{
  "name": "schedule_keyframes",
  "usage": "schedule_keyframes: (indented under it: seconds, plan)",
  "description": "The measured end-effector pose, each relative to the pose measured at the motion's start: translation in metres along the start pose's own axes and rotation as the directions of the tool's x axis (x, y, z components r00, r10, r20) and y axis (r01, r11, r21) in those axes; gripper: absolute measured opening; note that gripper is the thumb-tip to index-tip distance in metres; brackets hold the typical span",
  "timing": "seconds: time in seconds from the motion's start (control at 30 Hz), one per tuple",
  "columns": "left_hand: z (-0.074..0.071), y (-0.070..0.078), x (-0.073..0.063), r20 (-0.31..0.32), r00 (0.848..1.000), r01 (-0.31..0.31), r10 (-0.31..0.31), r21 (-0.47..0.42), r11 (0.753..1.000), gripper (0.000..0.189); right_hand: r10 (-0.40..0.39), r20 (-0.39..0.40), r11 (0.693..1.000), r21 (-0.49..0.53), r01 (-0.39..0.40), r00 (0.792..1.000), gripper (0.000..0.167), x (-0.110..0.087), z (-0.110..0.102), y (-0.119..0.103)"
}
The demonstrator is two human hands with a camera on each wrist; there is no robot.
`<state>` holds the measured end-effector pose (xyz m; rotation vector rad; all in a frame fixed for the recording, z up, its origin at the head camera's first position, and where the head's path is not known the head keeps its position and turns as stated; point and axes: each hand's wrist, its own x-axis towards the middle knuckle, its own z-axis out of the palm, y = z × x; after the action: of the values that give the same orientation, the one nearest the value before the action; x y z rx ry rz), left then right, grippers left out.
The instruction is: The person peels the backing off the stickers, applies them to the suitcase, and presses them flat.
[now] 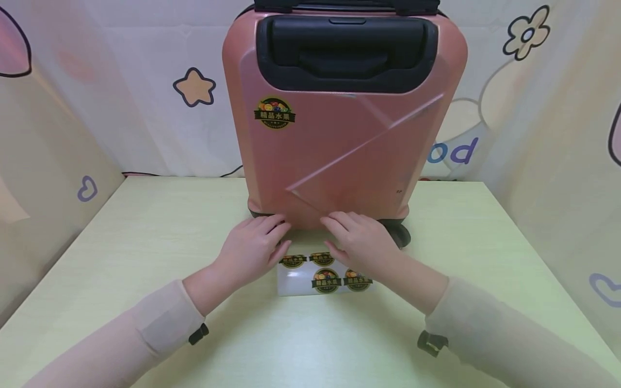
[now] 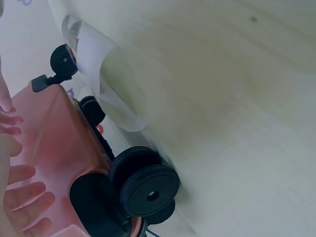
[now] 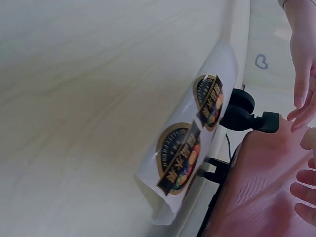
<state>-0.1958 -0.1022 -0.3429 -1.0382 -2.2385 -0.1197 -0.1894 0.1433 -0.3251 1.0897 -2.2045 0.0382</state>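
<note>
A pink suitcase [image 1: 335, 145] stands upright on the table, a round fruit sticker [image 1: 275, 112] on its upper left. Low at its front face are both hands. My left hand [image 1: 249, 245] has loosely bent fingers at the bottom edge of the shell, left of centre. To the right, my right hand [image 1: 361, 242] keeps its fingertips against the lower shell, with a gap between the two hands. Nothing shows in either hand. Beneath them lies a white sticker sheet [image 1: 293, 285] with several round stickers; its edges curl up in the right wrist view.
The suitcase has a black recessed handle [image 1: 346, 54] at the top and black wheels [image 2: 150, 190] below. Pale thin lines cross its front. A printed curtain [image 1: 160, 64] hangs behind the table [image 1: 184, 215] and along both sides.
</note>
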Motion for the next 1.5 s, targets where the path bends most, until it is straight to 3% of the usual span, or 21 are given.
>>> schedule_keyframes:
  seconds: [0.3,0.5,0.63,0.73,0.83,1.03,1.2,1.5]
  plan:
    - [0.003,0.002,-0.011,0.028,0.999,0.017,-0.016,-0.025,1.0,0.028,-0.002,0.052,1.0,0.013,0.001,0.999,0.043,-0.007,0.009,-0.005]
    - [0.006,0.003,-0.018,0.083,0.994,0.071,-0.066,-0.059,0.996,0.029,0.0,0.058,1.0,0.022,-0.001,0.998,0.041,-0.011,0.015,-0.007]
    - [0.008,0.004,-0.024,0.172,0.974,0.166,-0.146,-0.109,0.98,0.029,0.025,0.116,0.998,0.06,-0.032,0.993,0.041,-0.014,0.018,-0.01]
    - [0.007,0.007,-0.028,0.264,0.938,0.27,-0.223,-0.157,0.95,0.027,0.054,0.186,0.993,0.093,-0.072,0.981,0.043,-0.015,0.02,-0.012]
    - [0.007,0.009,-0.03,0.351,0.89,0.376,-0.29,-0.207,0.903,0.026,0.075,0.252,0.988,0.11,-0.105,0.965,0.044,-0.017,0.022,-0.014]
    - [0.011,0.008,-0.031,0.463,0.799,0.549,-0.384,-0.302,0.779,0.023,0.095,0.313,0.976,0.158,-0.15,0.945,0.042,-0.017,0.025,-0.018]
    - [0.012,0.005,-0.033,0.518,0.76,0.618,-0.393,-0.388,0.683,0.019,0.106,0.334,0.962,0.203,-0.181,0.937,0.042,-0.017,0.026,-0.019]
    - [0.014,-0.003,-0.039,0.653,0.67,0.738,-0.353,-0.536,0.41,0.025,0.129,0.36,0.945,0.239,-0.225,0.924,0.041,-0.017,0.033,-0.022]
